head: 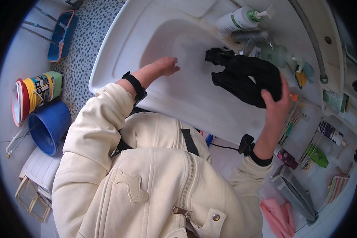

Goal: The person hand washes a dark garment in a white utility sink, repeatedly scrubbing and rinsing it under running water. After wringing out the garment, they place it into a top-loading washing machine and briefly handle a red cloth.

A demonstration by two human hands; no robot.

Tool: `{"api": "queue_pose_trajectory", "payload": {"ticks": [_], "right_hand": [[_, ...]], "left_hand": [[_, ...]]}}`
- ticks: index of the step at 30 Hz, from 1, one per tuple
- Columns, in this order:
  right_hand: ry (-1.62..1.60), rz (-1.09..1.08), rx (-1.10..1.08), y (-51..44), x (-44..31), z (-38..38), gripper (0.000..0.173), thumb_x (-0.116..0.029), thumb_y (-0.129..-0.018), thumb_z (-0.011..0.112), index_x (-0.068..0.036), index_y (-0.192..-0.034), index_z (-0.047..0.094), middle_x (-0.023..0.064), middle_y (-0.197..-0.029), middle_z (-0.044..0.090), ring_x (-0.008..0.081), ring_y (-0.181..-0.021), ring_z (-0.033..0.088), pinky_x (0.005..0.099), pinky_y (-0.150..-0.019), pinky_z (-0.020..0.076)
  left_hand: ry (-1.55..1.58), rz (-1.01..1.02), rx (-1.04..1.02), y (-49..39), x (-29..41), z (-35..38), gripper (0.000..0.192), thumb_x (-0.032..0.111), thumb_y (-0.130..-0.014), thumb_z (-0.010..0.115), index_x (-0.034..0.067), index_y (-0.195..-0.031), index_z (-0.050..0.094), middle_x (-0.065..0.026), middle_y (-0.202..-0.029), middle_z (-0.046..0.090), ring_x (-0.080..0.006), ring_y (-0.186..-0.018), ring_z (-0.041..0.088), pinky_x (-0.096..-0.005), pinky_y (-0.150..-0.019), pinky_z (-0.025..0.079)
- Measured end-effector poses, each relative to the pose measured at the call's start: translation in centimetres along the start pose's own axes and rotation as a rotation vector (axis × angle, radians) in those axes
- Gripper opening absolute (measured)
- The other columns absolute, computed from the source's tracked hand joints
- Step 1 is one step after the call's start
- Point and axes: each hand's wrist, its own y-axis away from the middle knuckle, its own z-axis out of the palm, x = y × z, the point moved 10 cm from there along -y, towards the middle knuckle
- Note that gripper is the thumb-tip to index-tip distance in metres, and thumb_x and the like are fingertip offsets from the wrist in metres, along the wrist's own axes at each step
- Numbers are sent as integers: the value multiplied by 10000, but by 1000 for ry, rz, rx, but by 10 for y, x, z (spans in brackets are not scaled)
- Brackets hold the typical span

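Note:
A black fabric garment (266, 74) droops over the right part of the white washbasin (178, 98). My right hand (278, 99) grips it at its right end, with the thumb on the near side. Its two limp ends hang toward the middle of the bowl, near the metal faucet (250, 36). Over the left part of the bowl is my left hand (166, 66), with nothing seen in it and its fingers loosely bent, a little apart. Both wrists wear black straps below pushed-up cream sleeves.
Behind the basin stand a white pump bottle (235, 20) and a greenish pump bottle (273, 55). Wire racks with bottles (316, 154) line the right wall. At left are a blue bucket (50, 128), stacked pails (37, 93) and a blue mop trough (62, 35) on patterned tile.

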Motion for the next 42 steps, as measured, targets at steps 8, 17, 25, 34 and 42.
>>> {"api": "queue_pose_trajectory", "payload": {"ticks": [8,17,25,34,42], "right_hand": [[163,75,-187,7,171,155,588,-9,-685,617,-79,-1232,409,153,-1158,471,305,-1086,458,361,-930,370],[853,-235,-637,23,193,261,577,-18,-738,546,-286,-1232,415,80,-1152,440,271,-1093,408,585,-876,293],[232,142,-842,30,184,285,502,-53,-670,579,-138,-1155,479,131,-1101,544,298,-975,528,390,-858,404],[-1101,405,-384,-2,71,119,638,55,-603,528,-30,-1221,393,118,-1128,496,251,-1064,485,379,-932,386],[-1162,645,-124,-5,241,170,583,55,-645,519,-34,-1205,384,143,-1151,461,280,-1138,414,378,-985,325]], "left_hand": [[10,-54,-58,4,-11,19,408,337,-824,527,28,-1090,527,-166,-1053,569,-331,-989,526,-403,-829,425],[94,-77,-66,6,-7,26,413,352,-823,519,22,-1072,539,-180,-1014,583,-335,-985,528,-397,-842,419],[146,-122,-66,4,-15,25,403,343,-830,520,37,-1093,525,-175,-1027,585,-315,-975,549,-384,-833,431],[178,-38,63,-7,-2,4,336,309,-830,492,7,-922,609,-196,-925,601,-368,-892,552,-426,-776,436],[137,-83,36,-13,-20,7,344,313,-833,460,7,-860,614,-205,-874,598,-371,-873,547,-435,-760,436]]}}
